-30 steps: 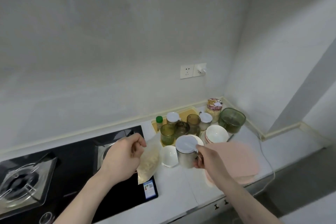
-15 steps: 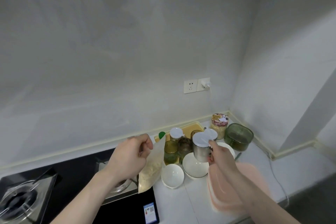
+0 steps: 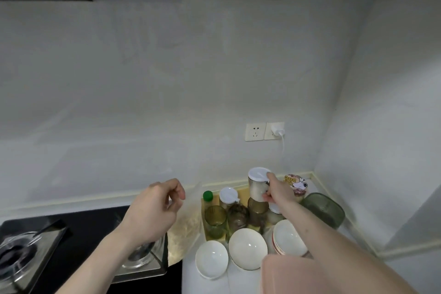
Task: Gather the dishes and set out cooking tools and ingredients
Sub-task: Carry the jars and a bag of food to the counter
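Note:
My right hand (image 3: 276, 192) grips a metal canister with a white lid (image 3: 257, 184), held above the yellow tray (image 3: 242, 194) near the back wall. My left hand (image 3: 155, 210) pinches the top of a clear bag of pale grain (image 3: 185, 227), which hangs over the stove's right edge. On the tray stand green glasses (image 3: 215, 218), a brown glass (image 3: 237, 217), a white-lidded jar (image 3: 228, 198) and a green-capped bottle (image 3: 208, 196). Two white bowls (image 3: 212, 259) (image 3: 248, 248) sit in front, beside a stack of bowls (image 3: 288, 238).
A black gas stove (image 3: 78, 241) with two burners fills the left counter. A pink board (image 3: 281, 274) lies at the front right under my arm. A green glass container (image 3: 324, 209) and a patterned jar (image 3: 296, 185) sit in the corner. A wall socket (image 3: 265, 131) has a plug.
My right hand has carried the canister away from the bowls, up and back over the tray. The left hand still holds the bag; the view has tilted upward.

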